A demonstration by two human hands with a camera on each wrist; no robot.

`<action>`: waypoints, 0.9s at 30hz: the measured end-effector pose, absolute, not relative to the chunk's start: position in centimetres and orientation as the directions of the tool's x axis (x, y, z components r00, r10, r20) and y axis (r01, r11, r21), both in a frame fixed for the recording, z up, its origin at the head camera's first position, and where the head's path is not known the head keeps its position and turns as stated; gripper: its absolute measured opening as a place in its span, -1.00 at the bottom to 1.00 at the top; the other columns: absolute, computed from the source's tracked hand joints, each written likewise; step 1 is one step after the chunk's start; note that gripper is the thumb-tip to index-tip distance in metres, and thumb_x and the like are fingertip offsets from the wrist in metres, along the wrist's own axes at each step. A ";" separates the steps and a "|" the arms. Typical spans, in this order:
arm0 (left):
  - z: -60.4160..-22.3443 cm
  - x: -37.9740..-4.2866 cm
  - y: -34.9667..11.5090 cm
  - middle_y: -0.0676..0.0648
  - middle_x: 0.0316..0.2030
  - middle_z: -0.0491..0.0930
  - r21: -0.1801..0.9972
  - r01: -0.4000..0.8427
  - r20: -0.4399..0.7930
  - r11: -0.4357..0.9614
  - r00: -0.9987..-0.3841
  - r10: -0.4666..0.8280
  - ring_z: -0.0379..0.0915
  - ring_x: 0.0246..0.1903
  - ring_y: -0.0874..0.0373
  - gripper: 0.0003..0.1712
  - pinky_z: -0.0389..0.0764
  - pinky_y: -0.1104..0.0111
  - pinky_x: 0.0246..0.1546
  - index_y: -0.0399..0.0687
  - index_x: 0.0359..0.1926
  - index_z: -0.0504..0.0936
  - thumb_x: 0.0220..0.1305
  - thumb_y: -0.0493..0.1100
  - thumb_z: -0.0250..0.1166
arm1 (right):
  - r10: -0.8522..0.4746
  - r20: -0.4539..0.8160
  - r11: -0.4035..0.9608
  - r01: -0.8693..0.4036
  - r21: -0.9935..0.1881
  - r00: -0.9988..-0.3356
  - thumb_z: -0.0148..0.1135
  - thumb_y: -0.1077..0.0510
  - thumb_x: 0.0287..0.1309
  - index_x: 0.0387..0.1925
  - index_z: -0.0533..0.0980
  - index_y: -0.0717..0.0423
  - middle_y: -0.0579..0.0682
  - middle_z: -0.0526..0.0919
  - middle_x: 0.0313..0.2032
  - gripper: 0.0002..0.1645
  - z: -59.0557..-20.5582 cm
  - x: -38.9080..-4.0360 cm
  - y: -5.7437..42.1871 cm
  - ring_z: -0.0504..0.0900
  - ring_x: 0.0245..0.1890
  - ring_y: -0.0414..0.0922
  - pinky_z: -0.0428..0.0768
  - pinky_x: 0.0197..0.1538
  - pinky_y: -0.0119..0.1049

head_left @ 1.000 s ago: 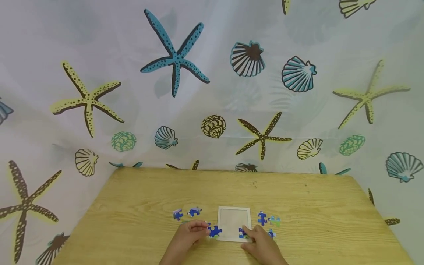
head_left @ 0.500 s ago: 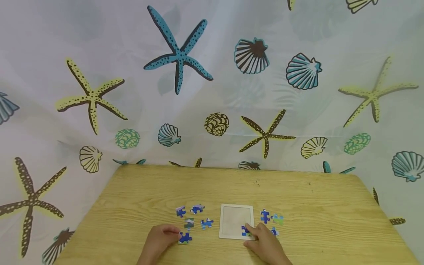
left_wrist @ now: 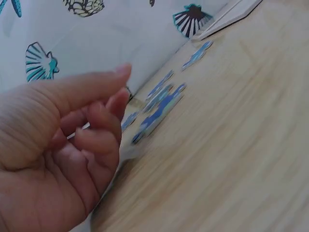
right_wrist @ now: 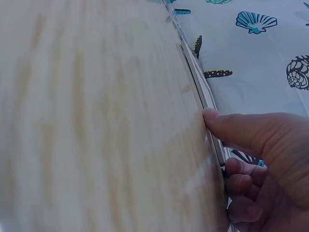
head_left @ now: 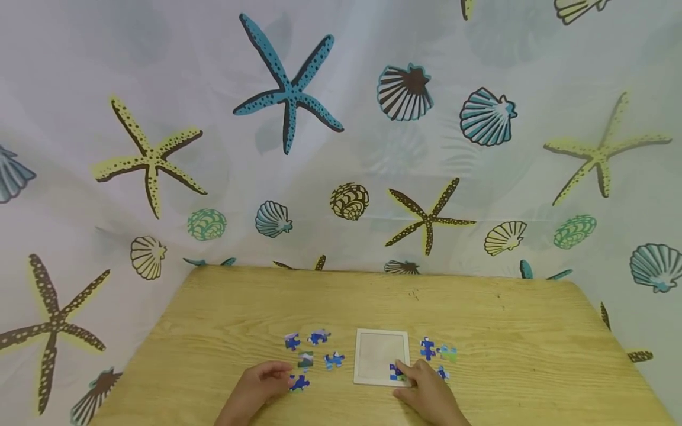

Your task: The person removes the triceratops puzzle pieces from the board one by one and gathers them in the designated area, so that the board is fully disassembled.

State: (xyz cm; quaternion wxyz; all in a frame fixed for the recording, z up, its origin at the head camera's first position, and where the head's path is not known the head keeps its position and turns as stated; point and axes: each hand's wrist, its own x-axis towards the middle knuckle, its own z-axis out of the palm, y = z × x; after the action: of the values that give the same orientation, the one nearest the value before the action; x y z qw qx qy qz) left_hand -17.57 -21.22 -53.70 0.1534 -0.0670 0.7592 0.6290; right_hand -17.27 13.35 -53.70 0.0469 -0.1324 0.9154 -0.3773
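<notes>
A square puzzle tray [head_left: 381,330] with a pale rim lies on the wooden table. One blue jigsaw piece [head_left: 394,371] sits in its front right corner. My right hand [head_left: 428,389] holds the tray at that corner, index fingertip on the piece and thumb at the front edge. In the right wrist view, the thumb [right_wrist: 231,126] meets the tray's side and the other fingers are curled. My left hand [head_left: 261,381] is loosely curled and holds nothing, fingertips beside a blue jigsaw piece [head_left: 300,383]. In the left wrist view, its fingers [left_wrist: 99,118] are apart from that piece.
Several jigsaw pieces lie left of the tray, among them a green-grey piece [head_left: 305,360] and a blue piece [head_left: 334,360]. Right of it lie a blue piece [head_left: 427,348] and a green piece [head_left: 449,353]. A shell-print curtain [head_left: 341,148] surrounds the wooden table [head_left: 240,307].
My left hand has moved left from beside the tray with a blue jigsaw piece, set it on the table and let it go. The right hand stays at the tray's corner.
</notes>
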 end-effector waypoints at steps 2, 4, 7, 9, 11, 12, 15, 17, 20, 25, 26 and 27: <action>-53.5 -17.6 -20.2 -0.02 -0.29 0.56 0.948 -0.267 -0.296 0.175 -0.940 0.172 0.42 -0.41 0.21 -0.50 0.46 0.42 -0.44 -0.35 0.07 0.53 0.16 -0.16 0.35 | -0.272 0.002 0.679 -0.194 -0.708 -0.962 0.41 -0.01 -0.03 0.17 0.46 0.21 -0.09 0.24 -0.48 -0.28 -53.7 -17.3 13.4 0.15 -0.57 -0.23 0.19 -0.53 -0.43; -53.4 -17.7 -18.6 0.00 -0.33 0.56 0.960 -0.236 -0.267 0.147 -0.932 0.247 0.34 -0.51 0.24 -0.50 0.40 0.44 -0.54 -0.36 0.08 0.52 0.18 -0.15 0.34 | -0.266 -0.005 0.681 -0.184 -0.709 -0.964 0.41 -0.02 -0.03 0.17 0.46 0.20 -0.09 0.24 -0.48 -0.27 -53.8 -17.5 13.4 0.15 -0.57 -0.22 0.18 -0.53 -0.42; -53.0 -18.1 -15.5 0.02 -0.37 0.55 0.977 -0.164 -0.202 0.135 -0.911 0.360 0.30 -0.57 0.26 -0.55 0.36 0.47 -0.59 -0.38 0.06 0.53 0.22 -0.17 0.30 | -0.252 -0.009 0.690 -0.173 -0.703 -0.968 0.42 -0.02 -0.04 0.17 0.46 0.19 -0.11 0.23 -0.49 -0.27 -54.1 -17.6 13.4 0.15 -0.57 -0.22 0.18 -0.52 -0.43; -52.9 -18.4 -13.1 0.01 -0.39 0.55 0.984 -0.121 -0.167 0.134 -0.889 0.426 0.28 -0.60 0.26 -0.60 0.35 0.48 -0.61 -0.37 0.04 0.54 0.25 -0.19 0.27 | -0.245 0.005 0.694 -0.179 -0.697 -0.969 0.42 -0.02 -0.05 0.16 0.47 0.18 -0.12 0.23 -0.49 -0.28 -54.3 -17.7 13.4 0.16 -0.57 -0.23 0.19 -0.52 -0.43; -52.9 -18.7 -10.9 0.01 -0.40 0.55 0.985 -0.084 -0.145 0.150 -0.876 0.460 0.31 -0.59 0.25 -0.65 0.37 0.47 -0.59 -0.32 0.00 0.58 0.26 -0.19 0.25 | -0.247 0.018 0.692 -0.189 -0.697 -0.969 0.42 -0.02 -0.05 0.15 0.48 0.17 -0.13 0.23 -0.48 -0.29 -54.4 -17.8 13.5 0.16 -0.57 -0.23 0.19 -0.51 -0.42; -53.0 -18.9 -9.9 0.01 -0.41 0.55 0.984 -0.072 -0.140 0.161 -0.873 0.467 0.32 -0.59 0.24 -0.68 0.39 0.46 -0.59 -0.28 -0.01 0.59 0.27 -0.19 0.25 | -0.249 0.023 0.690 -0.194 -0.698 -0.968 0.42 -0.02 -0.05 0.15 0.49 0.17 -0.13 0.23 -0.48 -0.29 -54.5 -17.8 13.5 0.16 -0.57 -0.24 0.19 -0.51 -0.42; -53.5 -19.5 -7.4 0.00 -0.44 0.55 0.980 -0.004 -0.098 0.201 -0.884 0.457 0.35 -0.57 0.23 -0.72 0.41 0.46 -0.57 -0.23 -0.05 0.62 0.25 -0.20 0.27 | -0.269 0.051 0.670 -0.224 -0.708 -0.962 0.43 0.02 -0.05 0.13 0.50 0.19 -0.12 0.23 -0.49 -0.32 -54.5 -17.8 13.6 0.16 -0.56 -0.26 0.19 -0.51 -0.40; -53.7 -19.7 -6.3 -0.01 -0.46 0.54 0.976 0.024 -0.075 0.217 -0.896 0.438 0.36 -0.59 0.23 -0.73 0.42 0.48 -0.58 -0.26 -0.07 0.62 0.22 -0.24 0.28 | -0.280 0.062 0.651 -0.237 -0.721 -0.958 0.43 0.06 -0.05 0.12 0.50 0.20 -0.13 0.23 -0.49 -0.33 -54.6 -17.8 13.6 0.16 -0.56 -0.28 0.20 -0.51 -0.41; -54.0 -19.7 -5.3 0.01 -0.53 0.50 0.968 0.056 -0.048 0.244 -0.916 0.399 0.33 -0.66 0.26 -0.73 0.37 0.51 -0.65 -0.32 -0.11 0.61 0.15 -0.30 0.32 | -0.300 0.085 0.643 -0.267 -0.718 -0.950 0.44 0.11 -0.06 0.11 0.51 0.22 -0.14 0.23 -0.50 -0.36 -55.0 -17.8 13.5 0.17 -0.57 -0.32 0.22 -0.51 -0.42; -54.9 -20.2 -4.1 0.10 -0.68 0.43 0.937 0.096 -0.013 0.336 -0.952 0.306 0.23 -0.80 0.33 -0.73 0.24 0.54 -0.75 -0.30 -0.19 0.65 0.03 -0.31 0.40 | -0.306 0.122 0.672 -0.305 -0.674 -0.944 0.41 0.15 -0.03 0.09 0.51 0.25 -0.18 0.22 -0.53 -0.39 -55.1 -17.9 13.7 0.15 -0.58 -0.35 0.23 -0.51 -0.43; -55.1 -20.3 -3.8 0.12 -0.70 0.41 0.928 0.104 -0.002 0.357 -0.958 0.286 0.23 -0.80 0.34 -0.73 0.24 0.54 -0.76 -0.28 -0.20 0.66 0.01 -0.30 0.42 | -0.303 0.133 0.678 -0.311 -0.666 -0.944 0.41 0.15 -0.03 0.09 0.51 0.27 -0.19 0.22 -0.53 -0.39 -55.1 -17.9 13.8 0.15 -0.58 -0.35 0.23 -0.51 -0.43; -55.2 -20.4 -3.6 0.13 -0.71 0.40 0.919 0.116 0.011 0.377 -0.963 0.269 0.22 -0.80 0.35 -0.73 0.23 0.54 -0.75 -0.26 -0.22 0.67 -0.01 -0.30 0.43 | -0.297 0.143 0.683 -0.315 -0.659 -0.944 0.41 0.16 -0.03 0.10 0.50 0.29 -0.19 0.23 -0.54 -0.38 -55.0 -17.9 13.8 0.14 -0.59 -0.36 0.23 -0.50 -0.43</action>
State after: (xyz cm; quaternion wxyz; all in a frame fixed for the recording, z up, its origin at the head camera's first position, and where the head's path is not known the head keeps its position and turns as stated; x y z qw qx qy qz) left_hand -20.44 -3.57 -55.17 0.0700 0.1165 0.8269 0.5457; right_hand -17.93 13.81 -54.98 -0.0120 -0.1668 0.9172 -0.3617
